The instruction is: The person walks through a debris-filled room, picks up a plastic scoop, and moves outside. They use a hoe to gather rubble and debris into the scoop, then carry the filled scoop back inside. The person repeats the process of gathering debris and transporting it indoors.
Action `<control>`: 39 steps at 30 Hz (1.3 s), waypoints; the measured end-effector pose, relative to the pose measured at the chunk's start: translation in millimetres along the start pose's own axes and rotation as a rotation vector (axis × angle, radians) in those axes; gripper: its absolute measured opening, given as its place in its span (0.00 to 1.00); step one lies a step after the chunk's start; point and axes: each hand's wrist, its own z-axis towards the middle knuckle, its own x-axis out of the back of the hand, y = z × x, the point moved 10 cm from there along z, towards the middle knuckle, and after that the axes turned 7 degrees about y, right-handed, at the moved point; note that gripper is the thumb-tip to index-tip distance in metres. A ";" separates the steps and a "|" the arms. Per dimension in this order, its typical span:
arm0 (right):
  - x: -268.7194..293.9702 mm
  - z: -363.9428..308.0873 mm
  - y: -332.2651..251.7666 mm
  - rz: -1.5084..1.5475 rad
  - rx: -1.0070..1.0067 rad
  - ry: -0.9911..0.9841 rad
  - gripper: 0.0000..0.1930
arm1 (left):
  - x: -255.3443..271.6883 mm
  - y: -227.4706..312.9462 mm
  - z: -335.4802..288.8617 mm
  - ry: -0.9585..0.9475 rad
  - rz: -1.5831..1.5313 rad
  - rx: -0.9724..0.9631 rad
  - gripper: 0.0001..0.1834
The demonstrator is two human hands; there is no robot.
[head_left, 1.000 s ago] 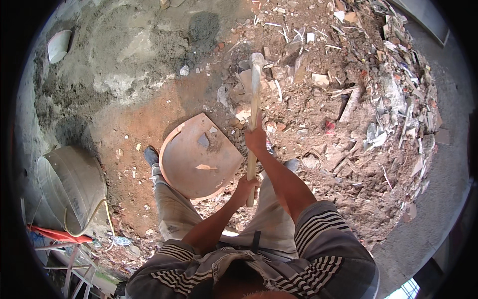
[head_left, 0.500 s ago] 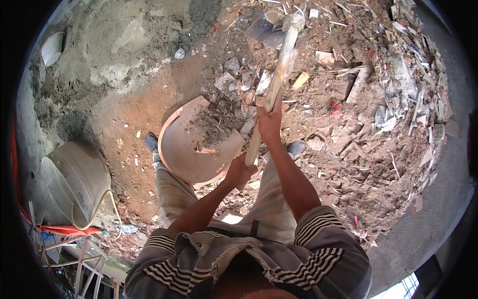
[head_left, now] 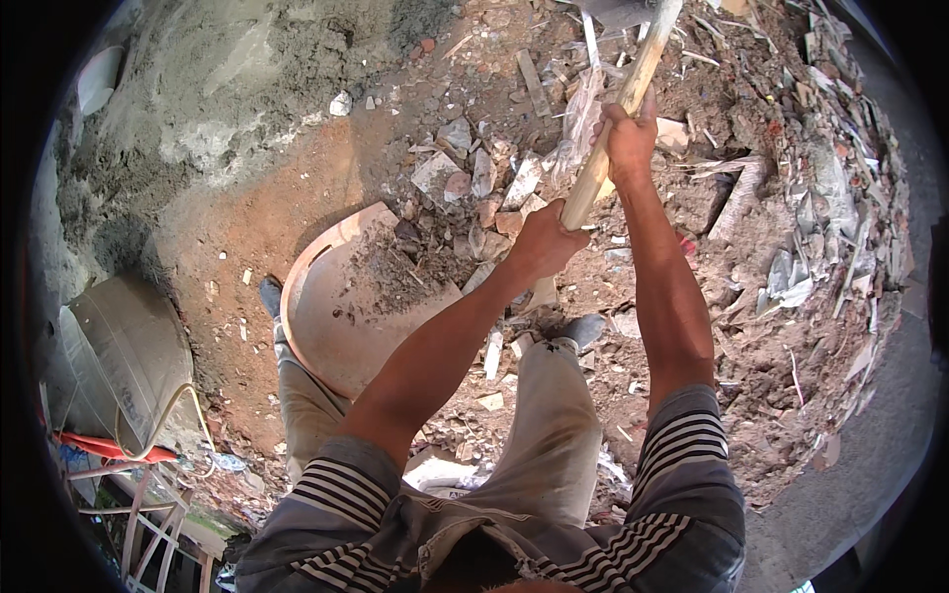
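Observation:
Both my hands are closed around the pale wooden handle of a hoe (head_left: 638,79). My left hand (head_left: 547,240) grips the near end of the handle. Further up the shaft is my right hand (head_left: 630,143), its fingers wrapped round the wood. The dark metal blade shows only in part at the top edge, over the debris. Left of the handle, by my feet, lies a shallow, pinkish-tan pan (head_left: 311,321) with one straight-cut side. Loose dark soil sits in its far part, and my left forearm hides some of its right side.
Broken tile, wood scraps and plastic cover the reddish soil (head_left: 732,326) on the right. Wet grey mortar (head_left: 217,79) spreads at the far left. A large grey barrel (head_left: 138,346) lies on its side at left, near a metal frame (head_left: 148,524). A pale bucket (head_left: 97,84) stands beyond.
Both hands have moved away from my body and rightward with the hoe. Its blade has shifted to the top edge, partly out of sight. My arms are stretched further out.

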 end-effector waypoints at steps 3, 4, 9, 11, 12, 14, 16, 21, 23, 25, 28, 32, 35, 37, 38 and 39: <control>10.5 9.1 -8.9 0.065 0.075 0.024 0.37 | 3.1 8.1 19.1 0.031 0.152 -0.062 0.25; 9.2 22.6 -13.8 0.070 0.097 0.029 0.35 | 6.7 21.9 35.6 0.061 0.182 -0.126 0.25; -16.8 108.3 -22.1 0.134 0.162 -0.033 0.23 | 14.3 34.3 94.4 0.102 0.182 -0.093 0.26; -27.9 129.6 12.4 0.048 0.017 -0.055 0.21 | 9.2 24.0 105.2 0.066 0.051 -0.031 0.25; -35.3 130.6 34.2 -0.003 -0.046 -0.081 0.21 | 8.0 17.4 101.5 0.079 -0.002 -0.045 0.27; -33.5 121.7 69.4 -0.132 -0.113 -0.066 0.24 | 3.7 -10.4 92.7 0.095 0.086 0.055 0.26; -33.2 95.2 91.0 -0.179 -0.101 -0.050 0.26 | -5.8 -39.8 70.7 0.082 -0.007 0.139 0.23; -41.7 1.1 78.3 -0.766 -0.017 -0.136 0.47 | -27.3 -91.6 -24.9 0.026 -0.476 0.308 0.12; -53.1 -39.1 76.3 -0.674 -0.151 -0.173 0.46 | -13.2 -98.2 -69.6 0.108 -0.533 0.307 0.10; -64.1 -88.2 73.9 -0.732 -0.174 -0.240 0.46 | -8.9 -107.5 -119.9 0.033 -0.586 0.431 0.08; -80.5 -183.9 77.9 -0.774 -0.196 -0.286 0.46 | 21.4 -119.0 -201.0 0.036 -0.629 0.577 0.09; -57.5 -316.6 90.3 -0.609 -0.387 -0.150 0.46 | 69.0 -151.2 -319.3 0.013 -0.306 0.641 0.11; -41.4 -379.9 88.6 -0.326 -0.593 -0.108 0.45 | 95.9 -180.9 -391.1 0.013 0.069 0.738 0.20; -38.0 -388.1 67.4 -0.186 -0.537 -0.137 0.45 | 84.0 -178.2 -401.8 -0.125 0.020 0.684 0.26; -34.4 -384.3 61.8 -0.166 -0.568 -0.131 0.45 | 86.2 -169.2 -389.2 -0.106 0.084 0.581 0.27; -38.9 -364.3 47.9 -0.077 -0.480 -0.119 0.45 | 97.6 -157.7 -367.9 -0.008 0.164 0.522 0.26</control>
